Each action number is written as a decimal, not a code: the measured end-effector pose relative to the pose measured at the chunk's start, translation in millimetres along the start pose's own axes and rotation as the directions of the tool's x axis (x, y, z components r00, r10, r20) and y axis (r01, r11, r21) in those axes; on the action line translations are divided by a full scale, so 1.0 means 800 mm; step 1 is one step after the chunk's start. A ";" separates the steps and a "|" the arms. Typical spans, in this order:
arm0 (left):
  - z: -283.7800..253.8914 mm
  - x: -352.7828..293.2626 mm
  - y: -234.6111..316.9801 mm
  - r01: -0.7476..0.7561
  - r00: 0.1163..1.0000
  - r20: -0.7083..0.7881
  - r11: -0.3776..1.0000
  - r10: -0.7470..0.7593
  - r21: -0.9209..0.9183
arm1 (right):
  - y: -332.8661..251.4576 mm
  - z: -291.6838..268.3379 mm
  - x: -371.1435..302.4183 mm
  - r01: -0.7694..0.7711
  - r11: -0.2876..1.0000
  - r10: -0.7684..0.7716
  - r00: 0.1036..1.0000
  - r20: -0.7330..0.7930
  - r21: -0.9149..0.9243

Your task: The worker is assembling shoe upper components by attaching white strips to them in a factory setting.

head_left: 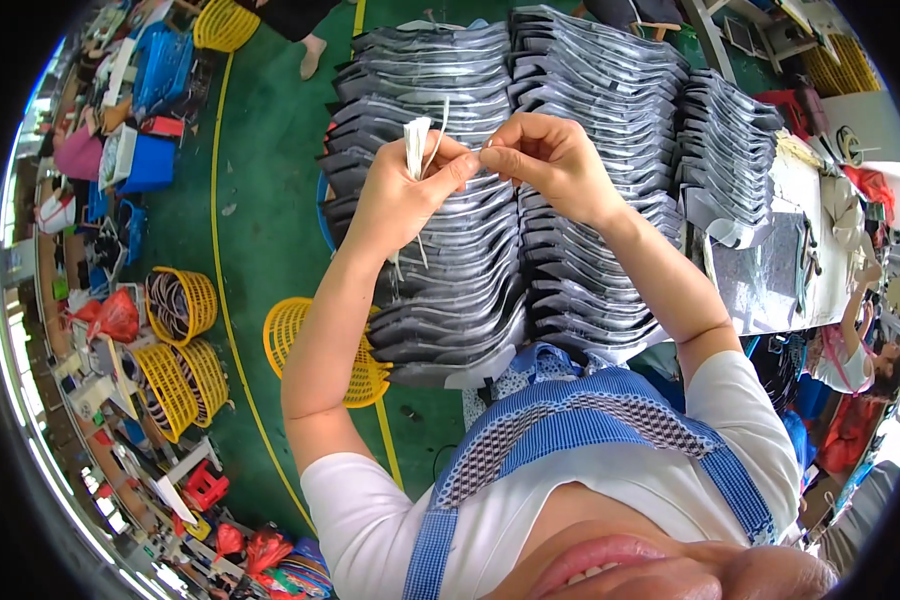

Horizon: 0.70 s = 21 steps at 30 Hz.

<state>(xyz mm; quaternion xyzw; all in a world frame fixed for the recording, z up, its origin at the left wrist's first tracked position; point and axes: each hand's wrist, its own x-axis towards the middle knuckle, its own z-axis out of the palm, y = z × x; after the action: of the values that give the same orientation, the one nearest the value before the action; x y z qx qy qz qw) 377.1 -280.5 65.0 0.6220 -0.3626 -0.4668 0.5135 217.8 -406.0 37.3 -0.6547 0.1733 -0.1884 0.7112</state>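
My left hand [407, 192] is closed round a bundle of thin white strips [417, 140], whose loose ends stick up above the fingers and trail below the palm. My right hand [558, 165] pinches thumb and forefinger together, its tips meeting those of my left hand. What lies between these fingertips is too small to make out. Both hands hover over rows of overlapping dark grey sheet pieces [460, 285], fanned out in long columns. A second column of the dark grey pieces [600, 80] runs beneath my right hand. A shorter column [727, 150] lies farther right.
A yellow plastic basket [288, 335] stands beside the pieces at my left. More yellow baskets [192, 303] holding dark items stand across the green floor [270, 200]. A white-topped table [815, 290] is at the right, with another person [850, 350] beyond it. Blue crates [150, 162] are far left.
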 end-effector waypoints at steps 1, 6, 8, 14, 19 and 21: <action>-0.003 0.013 0.003 -0.057 0.998 -0.003 0.987 0.058 0.147 | 0.003 -0.011 0.006 0.012 1.000 -0.012 1.000 -0.010 0.010; -0.091 0.104 0.024 -0.089 0.947 -0.232 0.877 0.221 0.473 | 0.014 -0.081 0.083 0.005 0.994 -0.039 0.952 -0.302 -0.110; -0.126 0.155 0.000 -0.144 0.932 -0.177 0.770 0.317 0.621 | 0.059 -0.105 0.134 0.105 0.937 -0.211 0.931 -0.300 -0.334; -0.158 0.242 -0.060 0.104 0.964 -0.225 0.583 0.139 0.806 | 0.135 -0.130 0.205 -0.114 0.714 -0.204 0.910 -0.361 -0.691; -0.179 0.276 -0.092 0.101 0.954 -0.236 0.544 0.185 0.833 | 0.154 -0.127 0.221 -0.163 0.628 -0.223 0.899 -0.376 -0.761; -0.176 0.289 -0.095 0.125 0.944 -0.259 0.508 0.202 0.852 | 0.158 -0.129 0.227 -0.129 0.540 -0.335 0.874 -0.353 -0.832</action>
<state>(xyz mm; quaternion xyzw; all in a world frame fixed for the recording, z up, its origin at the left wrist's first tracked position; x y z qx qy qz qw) 579.0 -437.2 -52.4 0.8536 -0.4697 -0.1037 0.1998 329.7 -575.8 -97.4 -0.8550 0.3691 -0.2791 0.2342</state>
